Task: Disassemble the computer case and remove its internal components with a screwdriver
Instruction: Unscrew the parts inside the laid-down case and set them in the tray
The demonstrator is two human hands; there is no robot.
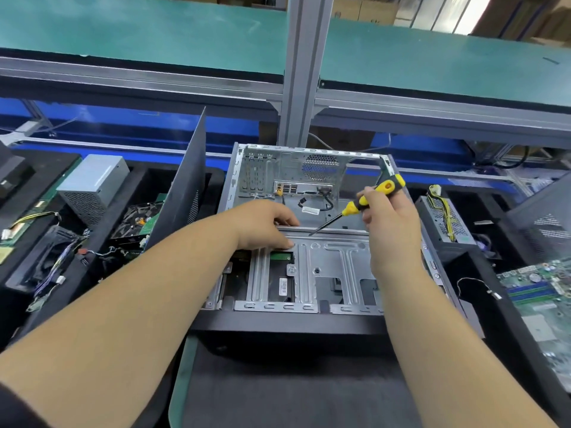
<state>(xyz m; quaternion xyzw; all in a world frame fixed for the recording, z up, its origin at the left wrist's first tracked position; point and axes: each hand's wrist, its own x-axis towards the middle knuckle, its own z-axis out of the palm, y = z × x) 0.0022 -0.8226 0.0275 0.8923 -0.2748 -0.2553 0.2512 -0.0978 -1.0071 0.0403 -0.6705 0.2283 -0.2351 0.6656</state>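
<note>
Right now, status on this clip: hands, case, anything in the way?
Right hand holds screwdriver, tip at crossbar. Left hand grips drive cage edge. Computer case open, motherboard bay empty. Loose cable inside, clear of tip.

One head-worn wide-angle view looks forward and down, close over the open computer case (304, 230).

Drive label (283, 286) barcode too small to read

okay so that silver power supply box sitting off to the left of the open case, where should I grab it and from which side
Grip the silver metal power supply box across its two plain side walls, coming from above. It probably stands on end among other parts, with its top free; the perforated grille face offers poorer purchase.
</note>
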